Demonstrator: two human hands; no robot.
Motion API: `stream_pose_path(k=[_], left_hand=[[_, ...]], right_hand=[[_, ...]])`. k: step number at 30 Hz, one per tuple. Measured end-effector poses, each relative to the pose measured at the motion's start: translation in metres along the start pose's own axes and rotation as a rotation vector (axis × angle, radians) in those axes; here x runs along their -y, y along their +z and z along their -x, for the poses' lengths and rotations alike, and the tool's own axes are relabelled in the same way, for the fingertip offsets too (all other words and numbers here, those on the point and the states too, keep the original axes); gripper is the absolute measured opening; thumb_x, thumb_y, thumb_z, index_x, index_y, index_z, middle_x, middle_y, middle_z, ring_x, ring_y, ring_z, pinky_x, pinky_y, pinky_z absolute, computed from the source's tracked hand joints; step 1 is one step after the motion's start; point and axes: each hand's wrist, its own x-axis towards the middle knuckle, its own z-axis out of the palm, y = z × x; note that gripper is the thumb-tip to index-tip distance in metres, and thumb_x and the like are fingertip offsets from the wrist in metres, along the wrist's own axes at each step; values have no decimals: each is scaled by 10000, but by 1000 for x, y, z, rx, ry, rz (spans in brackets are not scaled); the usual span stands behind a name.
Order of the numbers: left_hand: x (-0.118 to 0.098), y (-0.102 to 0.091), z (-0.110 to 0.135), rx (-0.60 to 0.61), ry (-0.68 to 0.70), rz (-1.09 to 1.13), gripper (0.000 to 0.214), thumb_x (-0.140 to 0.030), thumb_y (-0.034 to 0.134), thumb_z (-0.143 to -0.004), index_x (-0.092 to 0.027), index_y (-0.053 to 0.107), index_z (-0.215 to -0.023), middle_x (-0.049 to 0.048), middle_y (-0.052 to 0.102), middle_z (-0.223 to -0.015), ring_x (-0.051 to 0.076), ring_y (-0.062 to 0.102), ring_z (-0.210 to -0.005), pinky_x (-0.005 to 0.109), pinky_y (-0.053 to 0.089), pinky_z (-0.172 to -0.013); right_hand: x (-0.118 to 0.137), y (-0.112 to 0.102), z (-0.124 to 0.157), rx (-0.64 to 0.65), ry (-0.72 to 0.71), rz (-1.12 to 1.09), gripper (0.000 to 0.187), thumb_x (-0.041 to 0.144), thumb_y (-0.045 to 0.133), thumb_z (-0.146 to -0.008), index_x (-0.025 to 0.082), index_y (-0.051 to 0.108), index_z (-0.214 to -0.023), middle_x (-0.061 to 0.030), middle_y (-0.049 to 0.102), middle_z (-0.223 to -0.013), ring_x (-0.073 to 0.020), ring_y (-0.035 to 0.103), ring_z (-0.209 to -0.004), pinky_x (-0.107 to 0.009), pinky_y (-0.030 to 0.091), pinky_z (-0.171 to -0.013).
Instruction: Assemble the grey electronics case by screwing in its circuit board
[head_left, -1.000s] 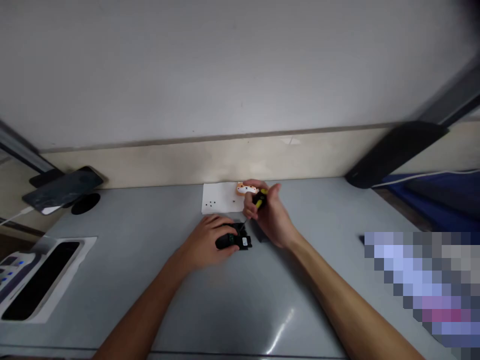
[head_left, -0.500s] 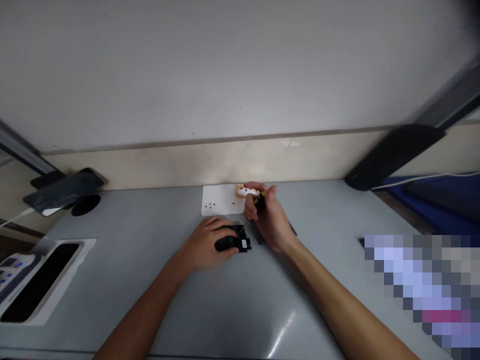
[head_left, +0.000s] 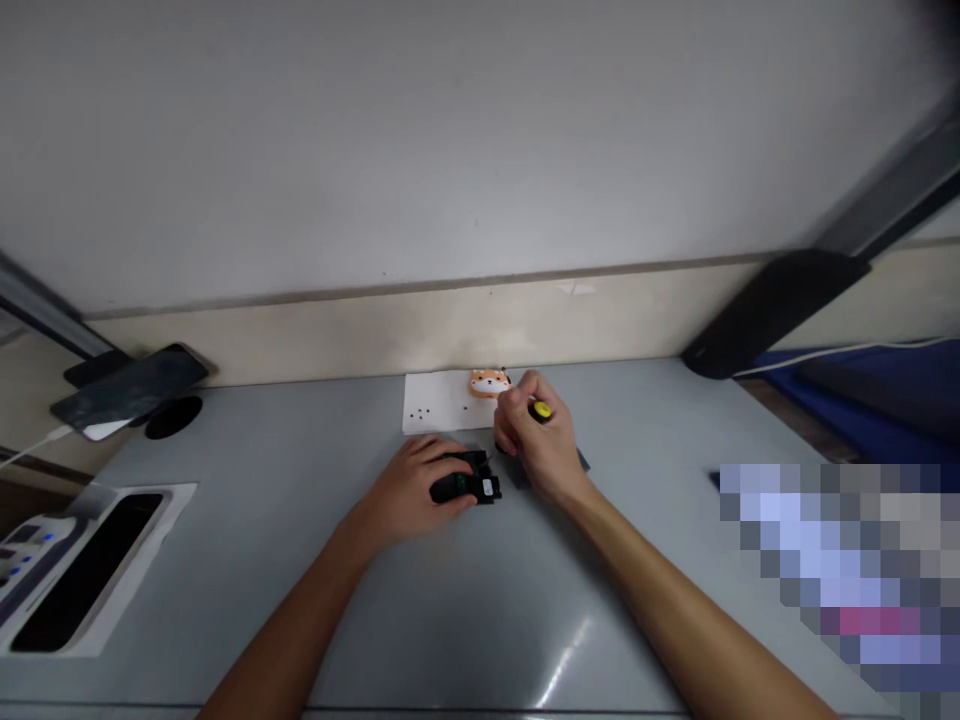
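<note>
Clasping the black device (head_left: 486,487) (presumably for steadiness) in our left hand (head_left: 418,485), we grip a screwdriver (head_left: 540,411) in our right (head_left: 541,450).

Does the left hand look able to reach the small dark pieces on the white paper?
Probably yes: the pieces lie just beyond the left hand, with nothing visible between, though it holds the black device.

I'm standing by a personal desk (head_left: 450,620), likely in a home or dorm.
It's backing onto a plain wall (head_left: 450,150) between grey posts (head_left: 889,190); a phone (head_left: 127,388) is trailing a white cable (head_left: 30,449) on the left, a small animal-faced trinket (head_left: 490,384) is sitting on paper (head_left: 442,395), and blue cloth (head_left: 862,390) is showing past the right end.
</note>
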Motion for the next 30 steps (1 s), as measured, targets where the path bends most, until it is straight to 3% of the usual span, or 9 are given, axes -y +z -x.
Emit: stream_pose_path(k=[5,11,14,16,19,22,25,27,30], left_hand=[[0,-1,0,7,5,-3,262,-340,740,-885,-312,726,-1145,19,684,-1278,238,592,-1202,455,463,-1085],[2,2,0,-20,28,-4,235,-329,745,-877,-291,728,-1108,28,681,-1276,237,607,-1179,457,465,-1082],[2,3,0,-22,34,-6,242,-324,738,-886,-297,721,-1126,24,682,-1262,228,606,-1178,444,462,-1080],[2,3,1,-21,37,-9,244,-331,738,-889,-300,721,-1131,23,681,-1257,226,605,-1179,441,457,-1083],[2,3,1,-26,37,-17,231,-334,739,-887,-291,726,-1114,27,681,-1260,228,607,-1178,436,457,-1078],[2,3,1,-32,40,-27,218,-325,736,-889,-284,726,-1102,27,679,-1267,228,606,-1181,433,456,-1071],[2,4,1,-37,52,-24,219,-315,734,-890,-283,721,-1106,24,682,-1265,228,605,-1179,431,461,-1061],[3,4,2,-47,54,-19,222,-316,739,-884,-281,719,-1102,27,684,-1262,233,606,-1175,437,464,-1059],[3,5,1,-52,55,-15,238,-316,743,-878,-282,717,-1112,26,686,-1264,233,609,-1165,443,461,-1068]], right_hand=[[8,4,-2,84,143,-137,310,450,470,-992,221,675,-954,-17,518,-778,-143,495,-668,-305,448,-643],[7,-3,-4,79,195,-128,260,472,677,-885,229,604,-829,-67,640,-1078,-184,603,-864,-353,507,-811],[3,-3,-3,82,194,-144,385,502,752,-842,239,479,-773,-4,612,-840,-140,566,-678,-306,476,-663],[3,-1,-2,78,185,-127,433,517,742,-857,245,421,-753,58,438,-624,-105,415,-518,-268,384,-541],[3,1,-3,70,191,-154,436,639,610,-904,249,467,-772,69,309,-582,-103,292,-481,-267,329,-494],[5,-2,-6,73,219,-234,355,582,539,-954,238,607,-898,15,456,-689,-132,443,-582,-301,432,-587],[7,-9,-8,122,220,-209,200,424,680,-880,232,630,-902,-38,609,-906,-171,588,-790,-337,503,-757],[8,-13,-7,168,226,-178,238,386,759,-821,236,577,-846,-41,649,-991,-193,630,-900,-355,506,-838],[8,-14,-4,221,246,-114,321,393,767,-847,249,481,-836,6,631,-822,-169,627,-773,-331,491,-757]])
